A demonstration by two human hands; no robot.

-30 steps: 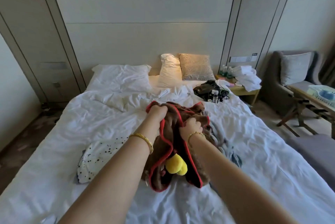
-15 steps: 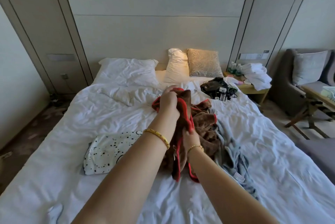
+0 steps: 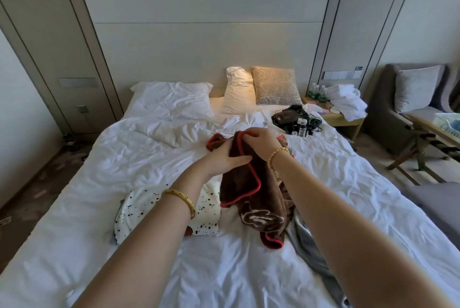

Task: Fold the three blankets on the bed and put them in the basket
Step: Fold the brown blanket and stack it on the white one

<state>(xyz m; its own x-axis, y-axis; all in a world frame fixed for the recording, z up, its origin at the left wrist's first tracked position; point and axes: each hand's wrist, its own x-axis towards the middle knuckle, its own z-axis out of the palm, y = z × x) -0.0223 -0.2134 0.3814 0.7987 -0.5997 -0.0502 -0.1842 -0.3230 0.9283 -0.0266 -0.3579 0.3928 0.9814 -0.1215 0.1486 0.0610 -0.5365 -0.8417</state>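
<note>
Both hands were up over the middle of the white-sheeted bed (image 3: 74,220), working the brown fleece blanket with red piping (image 3: 251,198).

Left hand (image 3: 224,160): grip curled round a bunched fold of the brown fleece, thumb pressed along the top.

Right hand (image 3: 258,137): grip pinching the red-piped edge at the top of the bundle, just beside the left.

Change noted: half a second earlier the right hand sat low in the cloth, below the left. It had since come up to the top edge, and a flat panel of fleece with one piped corner now hung free beneath the hands, its lower end trailing on the sheet. I took this as hunting out an edge and corner, so folding proper had not begun.

The white blanket with black speckles (image 3: 149,210) lay crumpled on the bed, toward its left edge, partly under the left forearm. The grey-blue blanket (image 3: 306,240) lay rumpled to the right, touching the brown one. Neither was folded.

I saw no basket that I could be sure of.

A tangle of black gear and cables (image 3: 293,118) sat near the head-right corner of the bed, well apart from the work.
</note>
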